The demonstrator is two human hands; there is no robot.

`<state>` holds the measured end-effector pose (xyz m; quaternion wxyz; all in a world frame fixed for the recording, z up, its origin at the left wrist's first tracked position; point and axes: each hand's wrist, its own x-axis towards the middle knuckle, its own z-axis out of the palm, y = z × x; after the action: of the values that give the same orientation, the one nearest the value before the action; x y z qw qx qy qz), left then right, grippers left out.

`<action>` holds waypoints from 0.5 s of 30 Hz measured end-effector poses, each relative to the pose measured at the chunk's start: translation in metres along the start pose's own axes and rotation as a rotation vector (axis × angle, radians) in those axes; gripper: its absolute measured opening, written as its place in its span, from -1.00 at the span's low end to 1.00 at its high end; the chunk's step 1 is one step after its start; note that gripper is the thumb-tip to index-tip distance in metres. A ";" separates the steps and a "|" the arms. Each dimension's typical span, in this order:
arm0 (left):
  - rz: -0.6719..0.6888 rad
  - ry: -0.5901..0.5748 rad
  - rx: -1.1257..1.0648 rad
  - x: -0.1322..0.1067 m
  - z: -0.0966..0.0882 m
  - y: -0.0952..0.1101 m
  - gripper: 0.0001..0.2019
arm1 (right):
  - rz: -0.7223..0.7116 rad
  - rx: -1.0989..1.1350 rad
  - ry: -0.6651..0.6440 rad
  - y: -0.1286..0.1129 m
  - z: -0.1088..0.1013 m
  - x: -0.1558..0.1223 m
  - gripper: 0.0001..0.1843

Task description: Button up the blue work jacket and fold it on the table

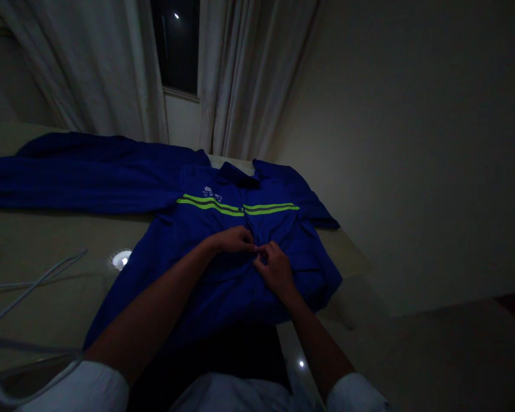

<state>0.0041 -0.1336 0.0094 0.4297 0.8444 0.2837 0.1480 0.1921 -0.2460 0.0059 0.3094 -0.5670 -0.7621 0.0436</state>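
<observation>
A blue work jacket [167,240] with yellow-green stripes across the chest lies spread on the table, its collar at the far side. White lettering and a small emblem mark one side of the chest. At the front opening, below the stripes, my left hand [237,239] pinches the jacket's edge. My right hand [277,266] meets it there, thumb and fingers closed on the same part of the front. Both sets of fingertips nearly touch. Whatever small fastening lies between them is hidden by the fingers and the dim light.
Pale cables [34,284] curl over the left side of the table [68,234]. A bright reflection shows on the tabletop beside the jacket. Curtains [249,74] hang around a dark window [178,46] behind, and a plain wall [412,143] rises on the right.
</observation>
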 end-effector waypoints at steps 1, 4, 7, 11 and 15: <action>-0.001 -0.006 -0.021 -0.001 -0.001 0.002 -0.52 | 0.004 0.002 0.007 -0.001 0.000 0.000 -0.90; -0.015 -0.013 -0.079 -0.003 -0.003 0.006 -0.44 | 0.015 0.007 0.033 -0.002 -0.002 0.000 -0.91; -0.026 0.010 -0.107 -0.003 -0.003 0.008 -0.39 | 0.012 0.020 0.048 -0.002 -0.002 0.000 -0.90; -0.068 0.030 -0.107 -0.002 -0.002 0.009 -0.36 | 0.004 0.069 0.057 -0.001 -0.003 0.001 -0.89; -0.091 0.052 -0.078 -0.001 0.000 0.010 -0.37 | -0.010 0.126 0.054 0.001 -0.003 0.002 -0.90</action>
<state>0.0066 -0.1391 0.0179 0.4610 0.8091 0.3270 0.1609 0.1940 -0.2453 0.0089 0.3654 -0.5434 -0.7520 0.0747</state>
